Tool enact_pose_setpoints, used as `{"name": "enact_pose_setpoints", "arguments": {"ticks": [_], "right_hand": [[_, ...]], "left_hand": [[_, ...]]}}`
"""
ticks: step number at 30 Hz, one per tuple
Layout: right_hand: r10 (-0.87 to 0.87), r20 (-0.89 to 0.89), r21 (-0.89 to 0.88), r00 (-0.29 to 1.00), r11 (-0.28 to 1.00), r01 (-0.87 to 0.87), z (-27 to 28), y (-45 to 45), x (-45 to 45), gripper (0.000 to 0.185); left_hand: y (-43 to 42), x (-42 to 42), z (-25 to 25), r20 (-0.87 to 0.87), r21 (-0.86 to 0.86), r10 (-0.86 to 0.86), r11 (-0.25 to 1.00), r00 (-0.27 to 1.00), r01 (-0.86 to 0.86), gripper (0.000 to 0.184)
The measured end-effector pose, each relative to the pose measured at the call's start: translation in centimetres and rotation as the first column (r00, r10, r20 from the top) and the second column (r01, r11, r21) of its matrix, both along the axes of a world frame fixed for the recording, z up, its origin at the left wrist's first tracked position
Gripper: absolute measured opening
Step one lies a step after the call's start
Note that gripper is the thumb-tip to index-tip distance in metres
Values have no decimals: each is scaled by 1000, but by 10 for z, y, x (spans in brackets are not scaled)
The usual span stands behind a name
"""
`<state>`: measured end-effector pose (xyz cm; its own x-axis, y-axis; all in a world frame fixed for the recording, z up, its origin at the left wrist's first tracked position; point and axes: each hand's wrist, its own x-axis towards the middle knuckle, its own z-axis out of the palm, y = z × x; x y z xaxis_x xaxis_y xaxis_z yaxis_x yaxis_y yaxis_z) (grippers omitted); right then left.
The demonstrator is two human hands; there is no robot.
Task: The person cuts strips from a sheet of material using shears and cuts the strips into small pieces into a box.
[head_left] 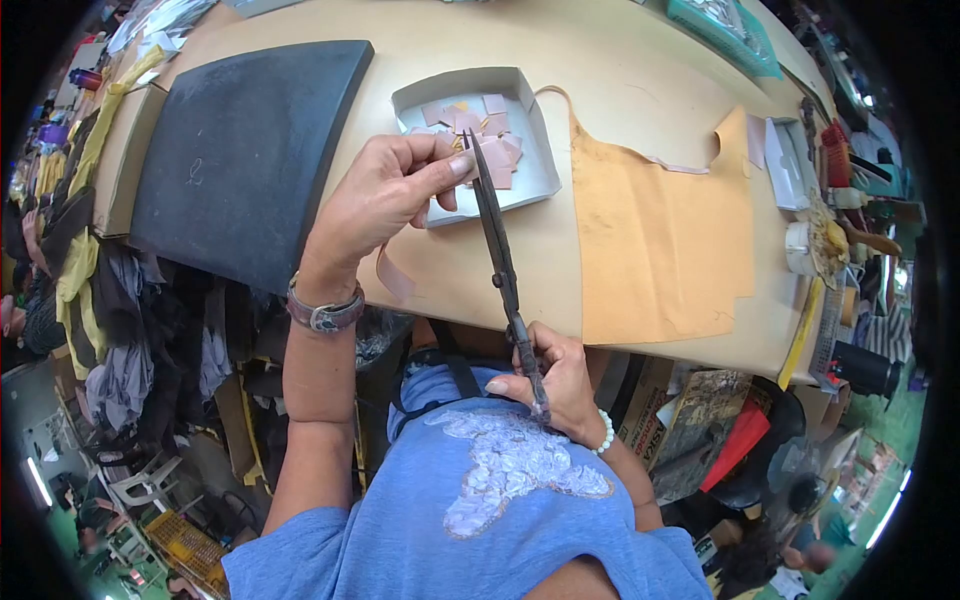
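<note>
My right hand [560, 385] grips the handles of long dark scissors [502, 265], which point away from me toward the box. My left hand [400, 185] is closed in a pinch at the blade tips, on a small pinkish piece [468, 160] mostly hidden by the thumb. Below that wrist a pink strip [395, 277] shows on the table edge; I cannot tell if it joins the pinched piece. Just beyond both hands sits a shallow white box [541, 170] with several pink pieces [497, 152] and some yellow bits inside.
A tan leather sheet [660, 240] with a cut-out edge lies on the table [450, 30] at right. On the left is a large black slab [250, 160]. Tools, a yellow strip [800, 335] and a red brush [836, 150] crowd the right edge. A green basket [728, 32] stands far back.
</note>
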<state>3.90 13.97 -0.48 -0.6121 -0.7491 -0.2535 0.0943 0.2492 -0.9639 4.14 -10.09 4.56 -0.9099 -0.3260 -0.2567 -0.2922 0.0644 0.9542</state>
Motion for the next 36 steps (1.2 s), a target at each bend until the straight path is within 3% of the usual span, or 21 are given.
{"name": "enact_pose_setpoints", "arguments": {"ticks": [19, 28, 36], "right_hand": [[-74, 82, 81, 994, 994, 68, 3, -9, 2, 41], [-69, -13, 99, 998, 993, 69, -4, -3, 7, 40], [-9, 139, 19, 990, 1000, 7, -10, 7, 10, 50]], "left_hand": [[-12, -11, -12, 47, 77, -59, 995, 997, 56, 24], [-17, -10, -18, 46, 113, -11, 994, 999, 6, 21], [-15, -6, -12, -33, 60, 3, 998, 999, -1, 27]]}}
